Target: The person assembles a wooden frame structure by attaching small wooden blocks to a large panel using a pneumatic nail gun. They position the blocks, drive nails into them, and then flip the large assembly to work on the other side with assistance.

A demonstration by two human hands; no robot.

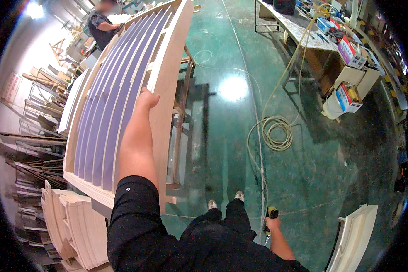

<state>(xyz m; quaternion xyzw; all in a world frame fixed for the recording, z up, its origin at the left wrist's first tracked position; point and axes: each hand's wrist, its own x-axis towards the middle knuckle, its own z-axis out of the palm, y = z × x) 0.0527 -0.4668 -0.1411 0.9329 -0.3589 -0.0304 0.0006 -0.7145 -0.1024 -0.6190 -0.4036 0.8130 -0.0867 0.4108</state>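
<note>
A long wooden frame (165, 86) with curved slats over purple-grey panels (97, 122) stretches away on my left, raised on a stand. My left arm reaches out over its near side. On the frame's right-hand rail my left hand (148, 98) is closed around the edge, its fingertips partly hidden. Low at my right side, my right hand (273, 223) grips a yellow-and-black power tool (271, 211). Its exact kind is hard to make out, being small and partly covered by the hand.
Another person (103, 25) stands at the frame's far left side. A coiled hose (277, 133) lies on the green floor (222, 136). A cluttered workbench (299, 25) and a white bucket (333, 108) are at right. Pale curved panels (84, 226) stand near left; another piece (356, 235) near right.
</note>
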